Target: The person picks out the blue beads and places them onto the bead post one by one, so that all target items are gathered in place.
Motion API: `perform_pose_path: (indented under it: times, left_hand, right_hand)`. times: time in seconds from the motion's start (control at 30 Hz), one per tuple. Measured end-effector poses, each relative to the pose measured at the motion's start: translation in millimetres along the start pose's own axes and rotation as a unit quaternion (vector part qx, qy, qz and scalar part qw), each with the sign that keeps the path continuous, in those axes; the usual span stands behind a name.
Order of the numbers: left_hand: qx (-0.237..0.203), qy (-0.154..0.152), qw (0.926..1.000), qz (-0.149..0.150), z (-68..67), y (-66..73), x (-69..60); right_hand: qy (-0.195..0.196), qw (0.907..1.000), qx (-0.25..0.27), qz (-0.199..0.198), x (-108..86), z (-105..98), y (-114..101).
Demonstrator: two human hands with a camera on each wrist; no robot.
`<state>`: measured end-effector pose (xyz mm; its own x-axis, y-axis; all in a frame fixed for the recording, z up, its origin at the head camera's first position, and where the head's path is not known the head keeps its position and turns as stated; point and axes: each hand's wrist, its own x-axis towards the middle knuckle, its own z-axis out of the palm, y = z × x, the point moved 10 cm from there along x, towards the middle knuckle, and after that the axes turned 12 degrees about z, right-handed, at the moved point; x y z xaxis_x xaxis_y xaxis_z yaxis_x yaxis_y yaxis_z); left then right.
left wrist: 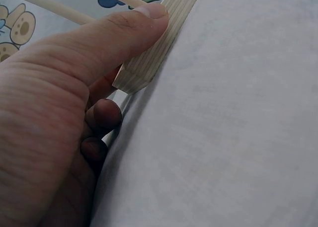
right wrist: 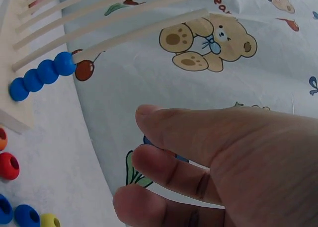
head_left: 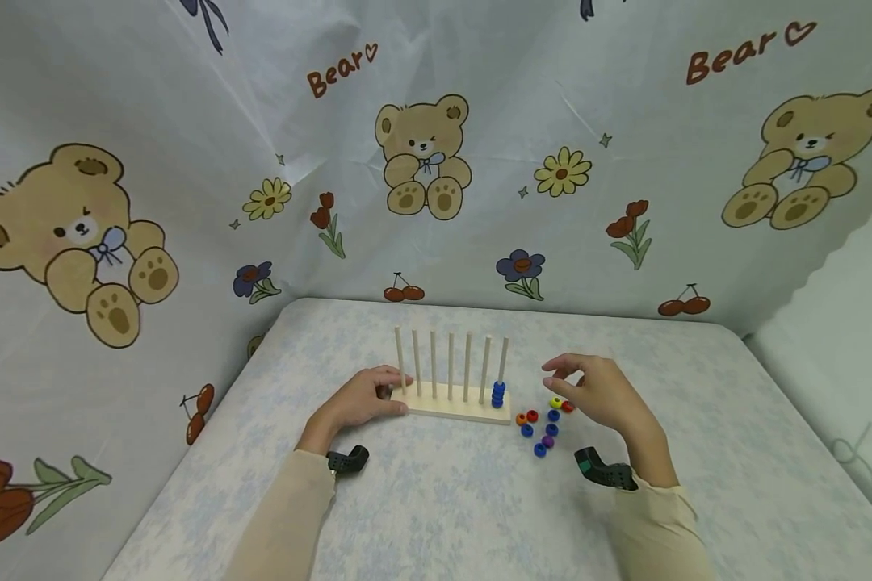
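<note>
A pale wooden peg stand (head_left: 450, 410) has a row of upright pegs on its flat base. Several blue beads (right wrist: 47, 72) are stacked on its rightmost peg. My left hand (head_left: 358, 398) grips the base's left end, the thumb (left wrist: 134, 31) along the front edge and other fingers around the end. My right hand (head_left: 603, 393) hovers right of the stand with thumb and fingers apart, holding nothing. Near it lie loose beads: a yellow bead (head_left: 555, 403), a red bead (head_left: 533, 416), an orange bead (head_left: 521, 420), a purple bead (head_left: 548, 442) and several blue ones.
The table (head_left: 436, 508) has a pale mottled cover. Behind it hangs a bear-printed cloth (head_left: 494, 105), which also runs along the left side. Both wrists wear a dark band (head_left: 606, 470). A thin cable (head_left: 853, 452) shows at the far right.
</note>
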<state>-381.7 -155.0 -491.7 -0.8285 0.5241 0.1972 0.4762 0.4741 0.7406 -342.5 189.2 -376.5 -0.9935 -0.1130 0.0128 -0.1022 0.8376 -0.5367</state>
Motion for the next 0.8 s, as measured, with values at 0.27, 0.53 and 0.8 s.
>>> perform_pose_path:
  times: [0.27,0.53,0.8]
  left_hand:
    - [-0.004,0.001,1.0,0.006,-1.9,1.6,-1.2]
    - [-0.001,-0.001,1.0,0.006,-2.6,-0.2,-1.4]
    - [0.006,0.001,1.0,-0.003,-2.2,2.8,-1.9]
  right_hand:
    - [-0.047,0.9982,0.035,0.015,-0.7,13,29]
    - [-0.071,0.9945,0.066,0.037,1.4,24,47]
    - [-0.089,0.9922,0.06,0.063,3.2,39,60]
